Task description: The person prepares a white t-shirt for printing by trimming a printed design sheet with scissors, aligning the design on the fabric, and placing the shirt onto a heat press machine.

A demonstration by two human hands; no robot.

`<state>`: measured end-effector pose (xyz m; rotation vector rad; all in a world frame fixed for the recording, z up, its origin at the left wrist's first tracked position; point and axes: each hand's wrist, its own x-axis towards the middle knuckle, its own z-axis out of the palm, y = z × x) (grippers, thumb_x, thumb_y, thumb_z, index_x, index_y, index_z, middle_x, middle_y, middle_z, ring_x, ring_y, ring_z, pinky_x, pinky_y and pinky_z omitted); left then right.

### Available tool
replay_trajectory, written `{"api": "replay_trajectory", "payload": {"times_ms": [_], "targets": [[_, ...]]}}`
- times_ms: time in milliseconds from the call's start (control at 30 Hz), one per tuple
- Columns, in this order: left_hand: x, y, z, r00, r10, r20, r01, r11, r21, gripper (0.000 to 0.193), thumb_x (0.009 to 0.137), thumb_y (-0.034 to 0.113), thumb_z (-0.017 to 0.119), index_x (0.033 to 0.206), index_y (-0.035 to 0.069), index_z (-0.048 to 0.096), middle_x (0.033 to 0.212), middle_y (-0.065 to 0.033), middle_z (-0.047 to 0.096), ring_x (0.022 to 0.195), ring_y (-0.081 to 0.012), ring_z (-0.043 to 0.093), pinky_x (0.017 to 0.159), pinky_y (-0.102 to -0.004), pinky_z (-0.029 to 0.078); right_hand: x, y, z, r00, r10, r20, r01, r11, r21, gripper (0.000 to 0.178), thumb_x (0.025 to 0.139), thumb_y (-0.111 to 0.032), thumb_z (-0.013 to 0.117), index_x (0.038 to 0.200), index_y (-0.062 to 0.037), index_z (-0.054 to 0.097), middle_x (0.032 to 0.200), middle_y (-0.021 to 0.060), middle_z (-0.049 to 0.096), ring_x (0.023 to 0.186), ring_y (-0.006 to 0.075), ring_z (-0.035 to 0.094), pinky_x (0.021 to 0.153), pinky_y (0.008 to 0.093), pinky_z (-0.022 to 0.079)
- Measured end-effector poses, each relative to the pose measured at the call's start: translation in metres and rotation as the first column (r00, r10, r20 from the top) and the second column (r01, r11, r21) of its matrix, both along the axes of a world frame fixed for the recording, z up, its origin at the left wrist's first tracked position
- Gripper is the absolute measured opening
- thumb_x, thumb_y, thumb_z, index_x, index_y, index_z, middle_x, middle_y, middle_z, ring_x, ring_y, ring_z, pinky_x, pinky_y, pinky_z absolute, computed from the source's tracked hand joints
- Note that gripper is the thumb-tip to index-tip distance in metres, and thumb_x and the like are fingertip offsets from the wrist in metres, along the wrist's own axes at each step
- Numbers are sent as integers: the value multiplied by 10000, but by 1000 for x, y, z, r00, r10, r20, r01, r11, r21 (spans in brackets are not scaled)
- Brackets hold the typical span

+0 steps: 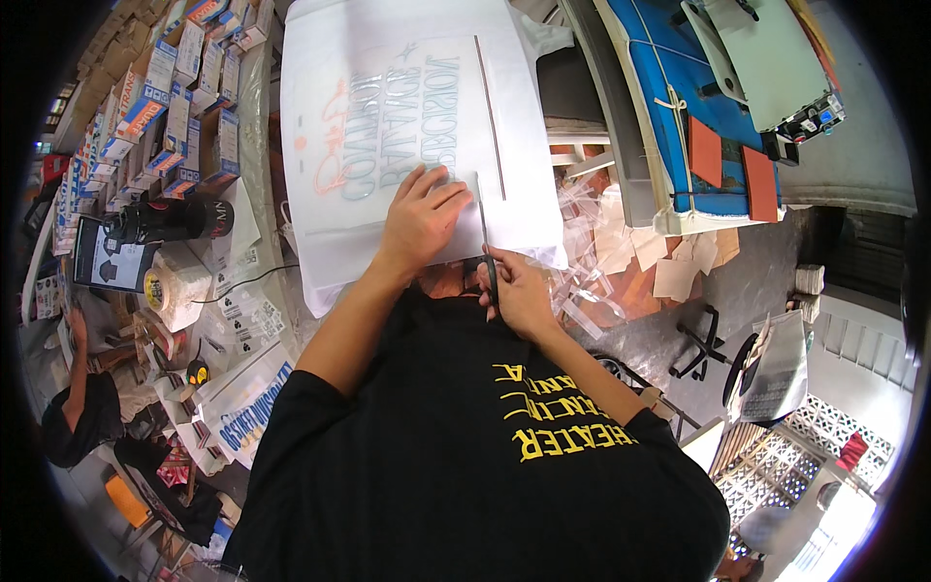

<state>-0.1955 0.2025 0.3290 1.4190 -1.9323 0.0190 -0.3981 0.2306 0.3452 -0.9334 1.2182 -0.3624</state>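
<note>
A large white translucent sheet [388, 58] with a faded orange and grey print lies on the work surface in front of me. My left hand [419, 215] presses flat on its near part, fingers spread over the print. My right hand [517, 289] grips a thin dark cutting tool [485, 238], its blade lying along the sheet's right side. A long straight slit or strip [491, 116] runs up the sheet beyond the blade.
Several small boxes [184, 107] are stacked at the left, with a dark bottle [175, 219], a tape roll [160, 289] and papers nearby. Clear film scraps [592, 262] litter the floor at right. A blue table [679, 87] stands upper right. Another person [82, 407] sits lower left.
</note>
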Motion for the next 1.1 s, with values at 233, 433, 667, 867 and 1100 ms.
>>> {"api": "replay_trajectory", "payload": {"times_ms": [233, 433, 667, 867, 1100], "targets": [[-6, 6, 19, 993, -56, -104, 51, 998, -49, 252, 714, 39, 665, 963, 65, 693, 1008, -55, 690, 979, -282, 649, 874, -429, 516, 19, -28, 11, 996, -83, -11, 83, 996, -22, 443, 971, -219, 618, 1349, -15, 511, 766, 22, 563, 550, 80, 551, 412, 218, 438], [-7, 9, 20, 990, -50, -128, 38, 995, -89, 242, 698, 30, 665, 937, 55, 697, 983, -58, 691, 933, -278, 662, 808, -403, 539, 16, -23, 4, 997, -18, -81, 11, 996, -87, 434, 960, -198, 630, 1336, -10, 519, 747, 27, 566, 522, 88, 550, 397, 223, 418], [-9, 19, 39, 985, -73, -155, 54, 991, -122, 236, 679, 26, 664, 912, 51, 697, 970, -55, 688, 929, -272, 662, 806, -399, 545, 25, -44, 2, 997, -78, -16, 76, 991, -108, 375, 963, -149, 570, 1298, 16, 536, 713, 44, 592, 555, 115, 586, 445, 255, 454], [-8, 25, 48, 985, -91, -148, 76, 992, -106, 251, 678, 57, 662, 927, 37, 691, 976, -69, 684, 939, -281, 658, 828, -417, 540, 26, -49, -10, 994, -104, 16, 105, 988, -116, 390, 934, -54, 483, 1310, 38, 521, 723, 66, 610, 516, 129, 578, 424, 272, 448], [-10, 38, 61, 975, -116, -191, 93, 988, -124, 261, 669, 51, 665, 929, 34, 685, 992, -74, 685, 956, -288, 656, 853, -428, 536, 32, -73, -11, 993, -118, 6, 118, 983, -138, 365, 928, -95, 503, 1258, 48, 567, 676, 64, 600, 482, 117, 537, 398, 274, 423]]}}
